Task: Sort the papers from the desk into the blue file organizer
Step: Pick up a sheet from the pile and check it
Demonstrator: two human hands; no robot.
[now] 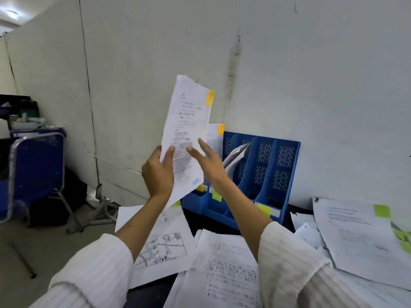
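Note:
My left hand (158, 172) grips a printed sheet (186, 121) with an orange sticky tab by its lower left edge, holding it upright in front of the wall. My right hand (208, 162) is beside the sheet's right edge with fingers straight and spread, fingertips at the paper. Behind it stands the blue file organizer (264, 174) against the wall, with several slots carrying yellow and green labels. One sheet with an orange tab (215, 136) stands in its leftmost slot, and a curled paper (235, 157) leans in the second.
Loose papers cover the dark desk: a map drawing (162, 247) at the left, a text page (231, 270) in the middle, sheets with green tabs (360, 232) at the right. A blue chair (35, 172) stands on the floor to the left.

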